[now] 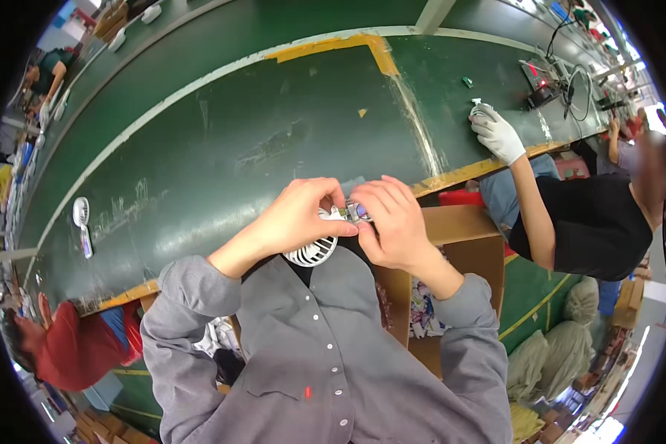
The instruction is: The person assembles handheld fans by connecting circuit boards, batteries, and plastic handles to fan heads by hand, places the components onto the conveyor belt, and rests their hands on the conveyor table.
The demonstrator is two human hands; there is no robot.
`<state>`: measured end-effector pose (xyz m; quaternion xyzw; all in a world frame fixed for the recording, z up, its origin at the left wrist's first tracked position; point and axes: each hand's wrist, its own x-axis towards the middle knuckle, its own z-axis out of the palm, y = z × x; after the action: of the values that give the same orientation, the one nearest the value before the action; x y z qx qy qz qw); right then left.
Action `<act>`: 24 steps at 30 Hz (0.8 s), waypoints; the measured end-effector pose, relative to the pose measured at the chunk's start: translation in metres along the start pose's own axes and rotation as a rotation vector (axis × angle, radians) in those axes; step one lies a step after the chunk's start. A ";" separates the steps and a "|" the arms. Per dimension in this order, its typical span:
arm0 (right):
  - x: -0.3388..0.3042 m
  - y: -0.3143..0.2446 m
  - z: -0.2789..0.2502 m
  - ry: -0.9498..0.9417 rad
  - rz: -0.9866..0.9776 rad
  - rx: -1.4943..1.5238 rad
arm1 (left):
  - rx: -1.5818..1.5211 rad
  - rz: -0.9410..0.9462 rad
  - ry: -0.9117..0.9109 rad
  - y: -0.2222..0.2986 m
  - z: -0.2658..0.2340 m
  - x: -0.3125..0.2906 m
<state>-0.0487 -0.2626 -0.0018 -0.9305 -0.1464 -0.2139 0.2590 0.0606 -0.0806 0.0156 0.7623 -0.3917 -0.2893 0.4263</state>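
Note:
Close to my body, at the near edge of the green workbench (222, 170), both hands meet around a small white handheld fan (312, 253). Its round slatted grille hangs below my fingers. My left hand (300, 211) is closed on the fan near its neck, thumb and fingers pinching. With curled fingers, my right hand (392, 222) grips the handle end, where a small circuit board and a purplish cylinder (361, 212) show between the two hands. Part of the handle is hidden by my fingers.
Another white fan (82, 222) lies at the left of the bench. To the right, a co-worker's gloved hand (498, 135) holds a white part, near a device with cables (544, 89). Cardboard boxes (462, 226) stand below the bench edge. Another person (81, 344) sits at left.

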 end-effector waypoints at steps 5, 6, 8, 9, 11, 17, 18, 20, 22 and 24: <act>-0.017 -0.012 0.014 0.056 0.041 0.106 | -0.672 -0.292 -0.168 -0.015 0.018 -0.032; -0.021 -0.013 0.016 0.039 0.084 0.156 | -0.712 -0.309 -0.193 -0.015 0.022 -0.042; -0.022 -0.016 0.019 -0.012 0.079 0.225 | -0.758 -0.325 -0.299 -0.016 0.030 -0.061; -0.023 -0.019 0.019 -0.073 0.074 0.245 | -0.766 -0.330 -0.364 -0.015 0.035 -0.070; -0.027 -0.027 0.021 -0.173 0.036 0.247 | -0.695 -0.360 -0.569 -0.017 0.038 -0.077; -0.030 -0.053 0.003 -0.572 0.079 0.295 | -0.803 -0.353 -0.727 -0.015 0.039 -0.089; -0.031 -0.055 0.004 -0.627 0.055 0.340 | -0.801 -0.306 -0.791 -0.019 0.042 -0.089; -0.030 -0.059 0.001 -0.779 0.115 0.542 | -0.733 -0.303 -0.865 -0.028 0.043 -0.091; -0.038 -0.056 -0.006 -0.804 0.295 0.852 | -0.835 -0.358 -0.886 -0.039 0.035 -0.092; -0.040 -0.056 -0.011 -0.869 0.439 1.014 | -0.825 -0.383 -0.844 -0.039 0.025 -0.093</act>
<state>-0.1083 -0.2287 0.0120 -0.7043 -0.1271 0.3290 0.6161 0.0063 0.0002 -0.0205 0.4115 -0.2386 -0.7647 0.4346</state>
